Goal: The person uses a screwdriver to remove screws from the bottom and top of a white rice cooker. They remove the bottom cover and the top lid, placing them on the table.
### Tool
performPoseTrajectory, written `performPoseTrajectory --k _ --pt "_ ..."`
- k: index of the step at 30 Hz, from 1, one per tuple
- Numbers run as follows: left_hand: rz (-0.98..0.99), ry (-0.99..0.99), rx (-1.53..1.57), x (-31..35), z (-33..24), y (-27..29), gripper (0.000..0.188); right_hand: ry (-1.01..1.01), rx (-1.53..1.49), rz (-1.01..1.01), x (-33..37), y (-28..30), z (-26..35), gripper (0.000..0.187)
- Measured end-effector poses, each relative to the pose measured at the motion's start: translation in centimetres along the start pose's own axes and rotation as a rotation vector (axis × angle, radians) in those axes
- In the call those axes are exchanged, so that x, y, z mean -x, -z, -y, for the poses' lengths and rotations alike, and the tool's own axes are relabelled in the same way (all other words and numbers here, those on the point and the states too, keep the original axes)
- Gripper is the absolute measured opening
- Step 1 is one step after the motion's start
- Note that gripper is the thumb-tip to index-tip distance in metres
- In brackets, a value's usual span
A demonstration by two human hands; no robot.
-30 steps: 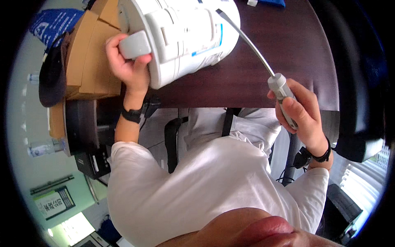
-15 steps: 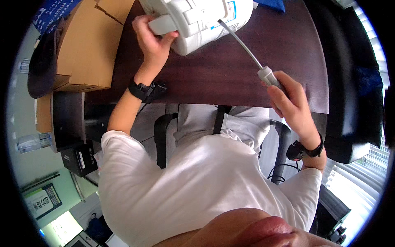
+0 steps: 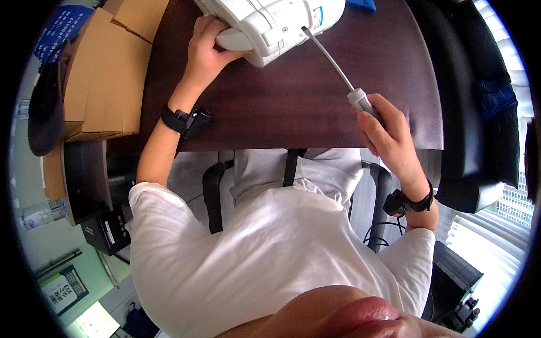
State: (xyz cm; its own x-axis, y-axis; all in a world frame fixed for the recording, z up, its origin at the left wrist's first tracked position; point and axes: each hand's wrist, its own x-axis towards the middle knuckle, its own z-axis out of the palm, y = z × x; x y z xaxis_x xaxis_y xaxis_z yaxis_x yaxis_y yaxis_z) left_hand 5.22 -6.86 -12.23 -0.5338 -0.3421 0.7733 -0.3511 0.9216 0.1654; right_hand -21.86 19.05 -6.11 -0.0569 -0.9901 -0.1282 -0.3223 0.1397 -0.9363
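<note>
L hand [image 3: 205,50]: fingers curled round handle [image 3: 234,40] of white appliance [image 3: 267,25], which is over table [image 3: 270,124], farther from near edge vs 1 s ago, top cropped. Handle end pts lower L, long axis runs to upper R. Screwdriver [image 3: 332,59] tip pts up-L at appliance, contact unclear; R hand [image 3: 389,132] fingers wrapped round its grip.

A white short-sleeved shirt [image 3: 270,242] is worn with pale grey trousers [image 3: 329,170] and chunky black wristbands [image 3: 176,119].
</note>
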Motion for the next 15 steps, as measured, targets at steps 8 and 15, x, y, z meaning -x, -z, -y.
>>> performPoseTrajectory --k 8,15 --pt "0.036 0.059 0.030 -0.1 0.2 0.0 0.054 0.049 0.072 -0.013 0.3 -1.0 -0.5 0.024" --pt "0.057 -0.066 -0.133 -0.6 -1.7 0.6 0.059 0.082 0.076 -0.044 0.0 -1.9 -1.7 0.024"
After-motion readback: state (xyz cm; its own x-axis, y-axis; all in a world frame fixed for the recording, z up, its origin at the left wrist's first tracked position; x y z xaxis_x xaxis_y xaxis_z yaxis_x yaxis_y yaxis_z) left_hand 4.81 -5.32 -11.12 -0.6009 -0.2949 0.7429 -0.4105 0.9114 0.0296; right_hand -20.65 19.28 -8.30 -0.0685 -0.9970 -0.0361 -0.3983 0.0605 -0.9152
